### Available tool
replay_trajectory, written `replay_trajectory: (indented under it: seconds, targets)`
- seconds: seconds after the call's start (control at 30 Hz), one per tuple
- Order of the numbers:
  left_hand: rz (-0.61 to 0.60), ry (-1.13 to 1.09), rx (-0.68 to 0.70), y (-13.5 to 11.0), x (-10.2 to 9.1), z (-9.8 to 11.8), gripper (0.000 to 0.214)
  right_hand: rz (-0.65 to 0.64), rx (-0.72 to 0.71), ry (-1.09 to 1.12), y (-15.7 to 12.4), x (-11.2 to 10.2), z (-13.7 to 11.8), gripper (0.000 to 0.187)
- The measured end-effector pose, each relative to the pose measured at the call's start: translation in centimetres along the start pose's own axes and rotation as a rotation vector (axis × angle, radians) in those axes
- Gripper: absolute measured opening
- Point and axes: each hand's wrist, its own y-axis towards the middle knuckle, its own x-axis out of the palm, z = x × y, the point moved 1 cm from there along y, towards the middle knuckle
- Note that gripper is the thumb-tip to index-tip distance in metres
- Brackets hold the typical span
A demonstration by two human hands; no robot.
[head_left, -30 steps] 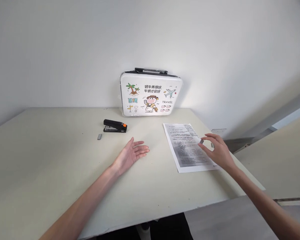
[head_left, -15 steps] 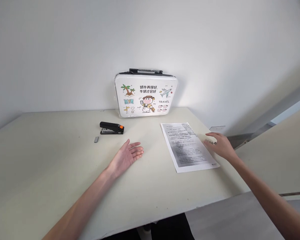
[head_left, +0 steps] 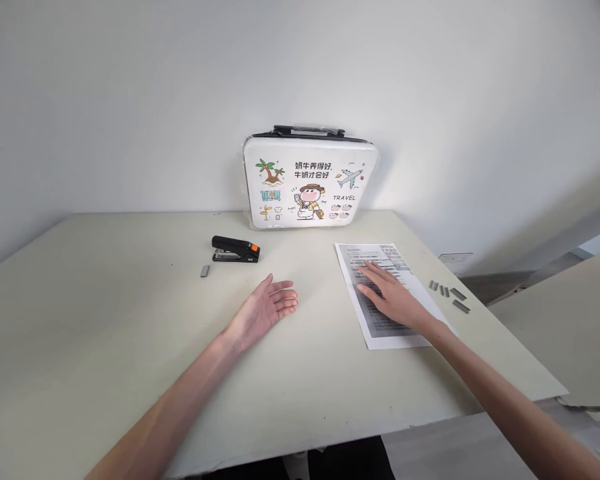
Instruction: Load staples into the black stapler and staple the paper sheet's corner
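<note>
My left hand [head_left: 263, 310] rests palm-up on the table with its fingers apart and holds nothing. Beyond it lies a black stapler [head_left: 235, 250] with an orange button. A small grey strip of staples [head_left: 205, 271] sits just in front of the stapler. My right hand [head_left: 393, 297] is over the printed paper [head_left: 387, 335], palm down and fingers spread, covering part of the text; whether it presses on the sheet I cannot tell. To the right of the paper lie several grey staple strips [head_left: 461, 306].
A white cartoon-printed case [head_left: 313, 180] with a black handle stands against the wall [head_left: 130, 100] at the back of the pale table [head_left: 105, 353]. Another pale surface [head_left: 575, 327] lies past the table's right edge.
My right hand has moved left from the staple strips onto the paper, so the strips now show. My left hand stays about where it was. The view has shifted slightly.
</note>
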Motion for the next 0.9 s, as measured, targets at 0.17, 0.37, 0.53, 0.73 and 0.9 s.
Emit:
replay_trajectory:
  seconds: [0.17, 0.37, 0.53, 0.73, 0.9]
  targets:
    - [-0.017, 0.015, 0.0, 0.0, -0.1, -0.2, 0.043, 0.004, -0.018, -0.056, 0.4, 1.8, -0.5, 0.066]
    - [-0.024, 0.015, 0.003, 0.3, -0.5, -0.3, 0.042, 0.053, -0.043, -0.089, 0.2, 3.0, -2.2, 0.063]
    - [-0.016, 0.016, 0.009, 0.5, -0.4, -0.3, 0.04, 0.081, -0.096, -0.096, 0.1, 4.1, -4.9, 0.06]
    - [-0.039, 0.033, 0.038, 0.3, -0.3, -0.2, 0.033, 0.095, -0.143, -0.099, -0.3, 5.4, -8.9, 0.057]
    - [-0.072, 0.131, 0.163, 0.1, -0.3, -0.2, 0.027, 0.1, -0.139, -0.04, -0.8, 6.2, -11.6, 0.055]
